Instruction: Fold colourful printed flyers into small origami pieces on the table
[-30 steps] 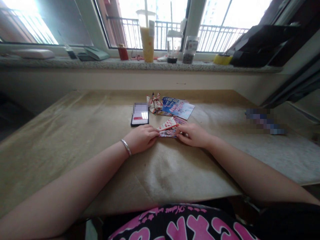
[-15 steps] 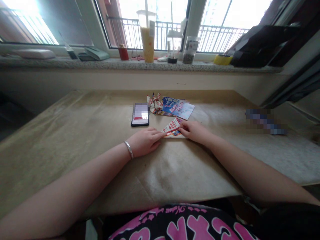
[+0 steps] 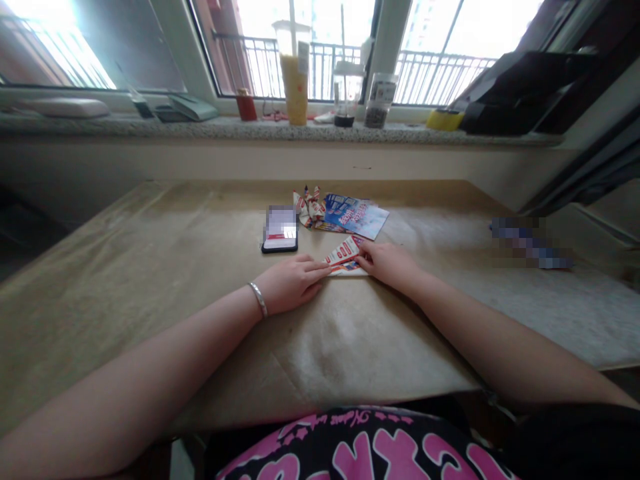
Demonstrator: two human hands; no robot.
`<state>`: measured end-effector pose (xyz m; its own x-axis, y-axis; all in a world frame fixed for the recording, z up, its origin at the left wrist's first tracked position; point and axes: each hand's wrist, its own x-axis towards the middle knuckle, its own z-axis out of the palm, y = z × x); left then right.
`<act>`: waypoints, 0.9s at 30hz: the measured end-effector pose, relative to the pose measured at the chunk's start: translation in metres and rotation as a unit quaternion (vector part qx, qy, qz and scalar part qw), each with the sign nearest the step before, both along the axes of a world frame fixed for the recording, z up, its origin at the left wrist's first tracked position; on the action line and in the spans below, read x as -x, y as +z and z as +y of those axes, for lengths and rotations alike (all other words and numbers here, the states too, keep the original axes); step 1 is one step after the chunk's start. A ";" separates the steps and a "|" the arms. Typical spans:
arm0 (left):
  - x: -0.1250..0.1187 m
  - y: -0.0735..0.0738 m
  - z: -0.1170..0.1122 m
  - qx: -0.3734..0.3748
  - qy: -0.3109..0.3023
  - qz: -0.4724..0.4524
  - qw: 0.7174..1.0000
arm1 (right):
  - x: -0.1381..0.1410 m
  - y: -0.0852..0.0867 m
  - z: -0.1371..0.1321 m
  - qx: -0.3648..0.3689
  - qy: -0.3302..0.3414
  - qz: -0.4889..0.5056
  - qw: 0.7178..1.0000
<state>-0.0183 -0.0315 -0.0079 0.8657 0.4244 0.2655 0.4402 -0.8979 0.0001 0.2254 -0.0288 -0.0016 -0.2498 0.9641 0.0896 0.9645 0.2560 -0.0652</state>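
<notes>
A folded printed paper (image 3: 343,252), white with red lettering and bits of blue and orange, lies on the table in front of me. My left hand (image 3: 290,283) rests flat at its left end, fingers stretched onto the paper, a silver bangle on the wrist. At the paper's right side, my right hand (image 3: 387,262) has thumb and fingers closed on a folded edge. The hand hides the paper's right corner. Just beyond are a stack of blue printed leaflets (image 3: 354,217) and a crumpled or folded piece of similar printed paper (image 3: 311,208).
A smartphone (image 3: 280,230) with a lit, blurred screen lies left of the papers. A blurred dark strip (image 3: 530,243) is at the far right of the cloth-covered table (image 3: 200,233). Along the windowsill (image 3: 225,132) stand a tall yellow drink cup (image 3: 295,90) and other small containers.
Almost nothing differs. The fingers of my right hand have shifted very slightly left along the folded edge; my left hand stays in place.
</notes>
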 end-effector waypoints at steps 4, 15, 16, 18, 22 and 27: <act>0.000 0.000 0.000 0.012 -0.004 -0.005 1.000 | -0.004 -0.001 0.005 0.030 0.000 0.047 0.998; 0.000 0.001 0.000 0.022 -0.010 -0.007 1.000 | -0.011 -0.004 0.012 0.045 -0.012 0.060 0.997; -0.001 0.001 0.000 0.020 -0.011 -0.005 1.000 | -0.012 -0.004 0.012 0.044 -0.013 0.055 0.997; -0.001 0.002 0.000 0.016 -0.015 0.000 1.000 | -0.014 -0.004 0.013 0.040 -0.017 0.046 0.998; -0.001 0.002 0.000 0.021 -0.016 0.003 1.000 | -0.015 -0.002 0.012 0.038 -0.024 0.021 0.999; -0.001 0.001 0.000 0.031 -0.021 0.003 0.999 | -0.013 0.002 0.005 -0.033 0.001 0.021 0.999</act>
<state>-0.0177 -0.0311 -0.0069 0.8842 0.4036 0.2351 0.4027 -0.9137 0.0540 0.2381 -0.0243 0.0002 -0.2465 0.9553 0.1632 0.9607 0.2630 -0.0883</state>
